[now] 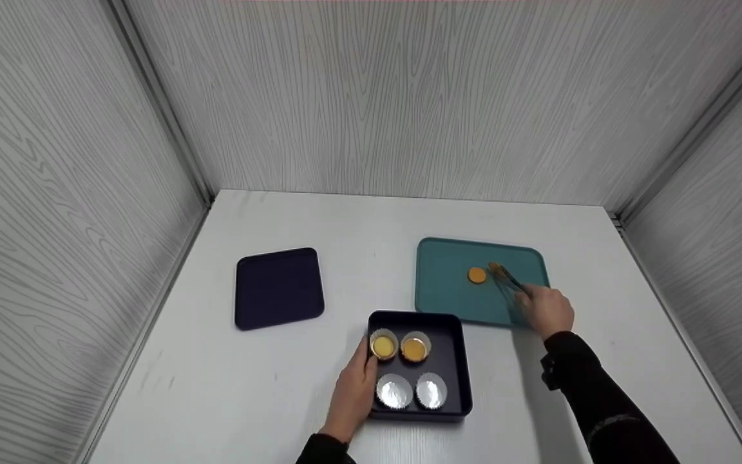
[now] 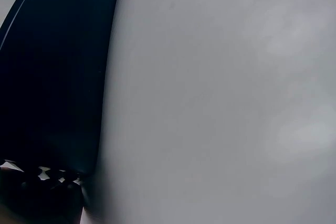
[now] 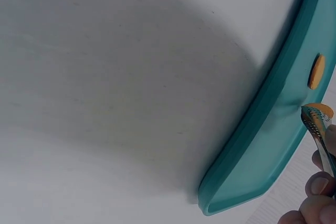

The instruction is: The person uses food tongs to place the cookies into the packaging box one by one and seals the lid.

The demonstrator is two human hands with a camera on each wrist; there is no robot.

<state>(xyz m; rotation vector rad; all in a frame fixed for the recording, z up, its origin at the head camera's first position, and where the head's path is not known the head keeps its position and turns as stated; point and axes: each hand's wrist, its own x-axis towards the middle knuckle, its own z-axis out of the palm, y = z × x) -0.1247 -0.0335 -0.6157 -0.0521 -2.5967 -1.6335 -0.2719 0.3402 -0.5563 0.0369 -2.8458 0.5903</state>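
My left hand grips the left wall of a dark square baking pan. In the pan's far row, one foil cup holds a pale yellow disc and another foil cup an orange-yellow one. Two nearer foil cups show bare silver insides. With my right hand I hold metal tongs over the teal tray, an orange disc between their perforated tips. A second orange disc lies on the tray. Only the pan's dark outer side fills the left wrist view's left part.
A dark flat tray lies on the white table at the left. Pale wood-patterned panels enclose the table at the back and both sides. The teal tray's raised rim stands close behind the pan.
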